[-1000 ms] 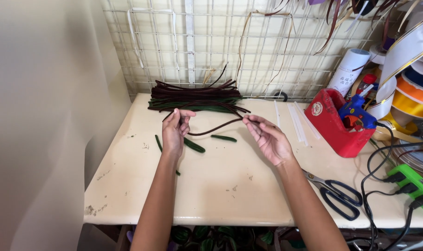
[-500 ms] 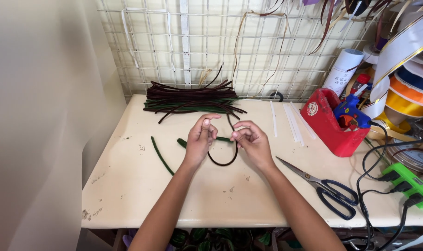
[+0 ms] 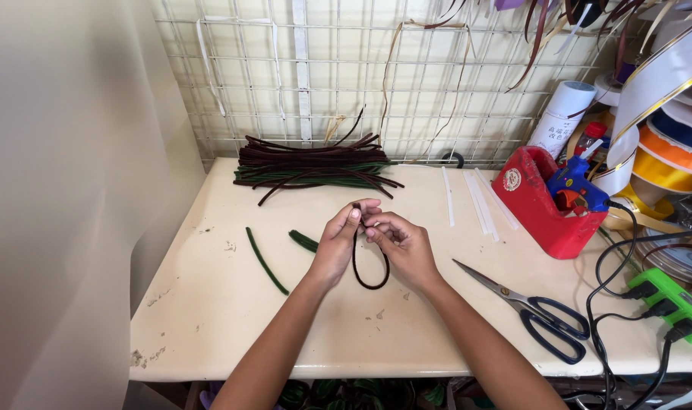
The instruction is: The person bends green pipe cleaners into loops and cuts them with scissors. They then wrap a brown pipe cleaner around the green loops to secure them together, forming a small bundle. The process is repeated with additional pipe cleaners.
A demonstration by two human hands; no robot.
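The top of the dark brown loop [image 3: 370,275] vanishes between the fingertips of the left hand [image 3: 338,247] and right hand [image 3: 401,244], so how its ends meet cannot be told. At three o'clock, the ribbon spools [image 3: 669,148] run off the edge. At six o'clock, both forearms and the table [image 3: 209,334] front are cut off.

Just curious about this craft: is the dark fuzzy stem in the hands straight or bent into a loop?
Bent into a loop. The dark stem hangs in a closed oval, both ends pinched together between left hand and right hand.
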